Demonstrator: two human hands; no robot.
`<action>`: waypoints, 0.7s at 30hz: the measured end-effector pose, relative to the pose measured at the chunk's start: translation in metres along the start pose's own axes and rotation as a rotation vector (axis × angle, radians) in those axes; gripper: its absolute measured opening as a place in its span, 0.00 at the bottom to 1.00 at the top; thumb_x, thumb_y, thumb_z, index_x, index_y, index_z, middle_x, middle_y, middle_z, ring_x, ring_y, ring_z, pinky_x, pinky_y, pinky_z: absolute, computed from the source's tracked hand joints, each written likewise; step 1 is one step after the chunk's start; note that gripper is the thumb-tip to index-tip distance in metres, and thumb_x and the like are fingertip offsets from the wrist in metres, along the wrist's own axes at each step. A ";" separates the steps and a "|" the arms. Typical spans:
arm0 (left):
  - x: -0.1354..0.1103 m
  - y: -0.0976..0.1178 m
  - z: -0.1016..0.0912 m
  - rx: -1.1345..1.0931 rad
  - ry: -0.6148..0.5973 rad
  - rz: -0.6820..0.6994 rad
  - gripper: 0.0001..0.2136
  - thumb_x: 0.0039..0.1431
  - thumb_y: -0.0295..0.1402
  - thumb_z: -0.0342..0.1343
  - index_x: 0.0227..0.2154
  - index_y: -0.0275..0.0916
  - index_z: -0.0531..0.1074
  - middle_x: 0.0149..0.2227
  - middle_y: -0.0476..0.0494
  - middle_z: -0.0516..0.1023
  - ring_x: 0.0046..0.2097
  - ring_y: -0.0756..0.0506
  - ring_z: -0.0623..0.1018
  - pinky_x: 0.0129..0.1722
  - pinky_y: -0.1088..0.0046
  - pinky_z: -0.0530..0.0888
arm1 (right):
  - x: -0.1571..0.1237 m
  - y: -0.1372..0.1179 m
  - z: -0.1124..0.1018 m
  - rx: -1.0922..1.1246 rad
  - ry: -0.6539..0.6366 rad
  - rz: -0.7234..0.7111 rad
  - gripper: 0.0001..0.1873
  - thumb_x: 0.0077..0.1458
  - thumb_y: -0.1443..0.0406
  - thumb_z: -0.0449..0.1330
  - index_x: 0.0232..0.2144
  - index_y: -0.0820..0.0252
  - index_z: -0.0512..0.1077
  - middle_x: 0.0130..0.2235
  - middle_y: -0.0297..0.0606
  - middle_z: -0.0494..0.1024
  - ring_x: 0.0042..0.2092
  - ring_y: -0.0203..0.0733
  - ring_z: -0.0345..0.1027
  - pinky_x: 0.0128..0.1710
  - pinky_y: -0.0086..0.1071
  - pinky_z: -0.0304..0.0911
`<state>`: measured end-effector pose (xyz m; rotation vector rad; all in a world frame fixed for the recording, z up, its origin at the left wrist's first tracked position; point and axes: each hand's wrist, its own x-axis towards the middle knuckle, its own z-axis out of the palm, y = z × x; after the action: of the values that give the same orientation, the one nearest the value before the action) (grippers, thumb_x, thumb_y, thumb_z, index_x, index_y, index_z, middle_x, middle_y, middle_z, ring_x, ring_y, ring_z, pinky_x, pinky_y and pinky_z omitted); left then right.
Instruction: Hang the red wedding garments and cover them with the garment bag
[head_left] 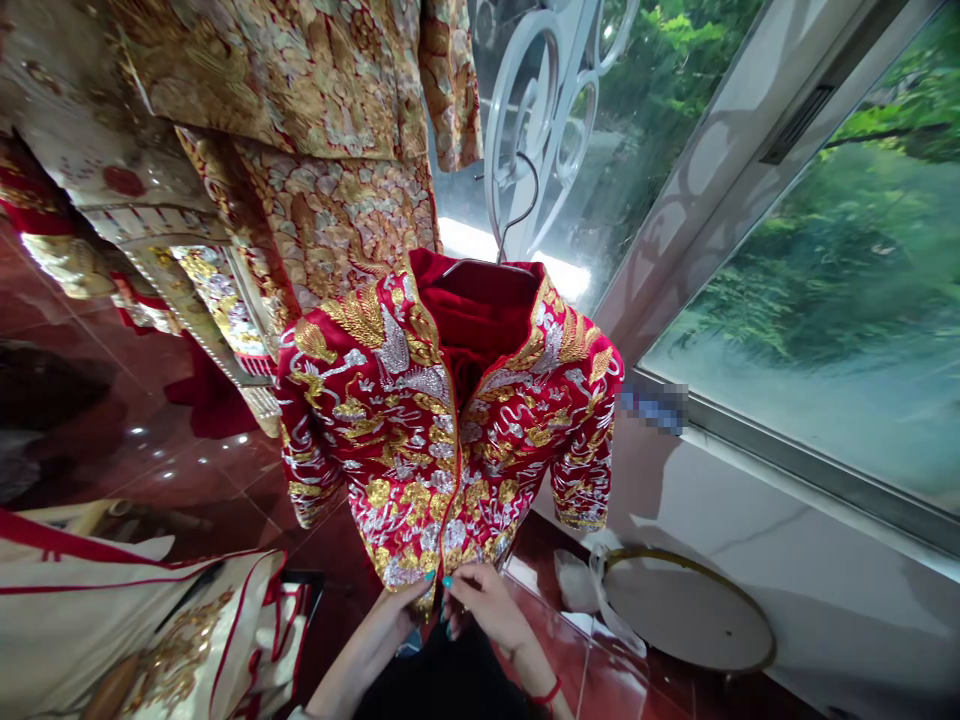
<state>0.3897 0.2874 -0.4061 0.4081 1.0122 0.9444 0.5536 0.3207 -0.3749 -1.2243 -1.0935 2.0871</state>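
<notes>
A red jacket (397, 420), thickly embroidered in gold and silver, hangs upright before me on a metal hanger (517, 212). The hanger's hook is at the white scrolled ironwork. The front edges are together lower down, and the neck gapes apart above. At the bottom of the front opening, my left hand (401, 612) pinches the left hem edge, thumb on top. My right hand (487, 606) is closed at the other edge, right beside it, with fingers curled under. The fingertips beneath the hem are partly hidden, so any fastener there cannot be seen.
Gold embroidered garments (337, 120) hang at the upper left. White ironwork (525, 90) stands before the window (840, 290). An oval board (690, 610) leans by the wall at right. Cream cloth with red trim (82, 620) lies at lower left.
</notes>
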 end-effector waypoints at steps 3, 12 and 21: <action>0.006 -0.010 -0.011 -0.053 -0.020 -0.031 0.13 0.44 0.39 0.69 0.27 0.34 0.77 0.34 0.39 0.83 0.42 0.38 0.81 0.46 0.62 0.75 | 0.004 0.009 0.003 0.099 0.063 0.023 0.25 0.41 0.44 0.65 0.22 0.60 0.68 0.19 0.30 0.69 0.19 0.31 0.60 0.20 0.27 0.57; 0.040 -0.037 -0.051 -0.102 0.000 -0.110 0.19 0.33 0.36 0.74 0.30 0.35 0.77 0.29 0.44 0.82 0.34 0.43 0.80 0.40 0.66 0.74 | 0.028 0.028 0.017 0.131 0.253 0.065 0.17 0.40 0.54 0.65 0.16 0.60 0.66 0.17 0.28 0.66 0.19 0.28 0.53 0.19 0.25 0.47; 0.040 -0.027 -0.047 0.007 -0.076 -0.087 0.21 0.38 0.41 0.71 0.34 0.34 0.77 0.34 0.38 0.82 0.40 0.38 0.80 0.47 0.60 0.72 | 0.041 0.023 0.016 0.137 0.296 -0.016 0.20 0.39 0.50 0.64 0.18 0.60 0.66 0.19 0.29 0.66 0.20 0.28 0.52 0.21 0.25 0.48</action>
<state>0.3704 0.2997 -0.4694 0.3997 0.9570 0.8416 0.5198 0.3307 -0.4095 -1.3960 -0.8113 1.8601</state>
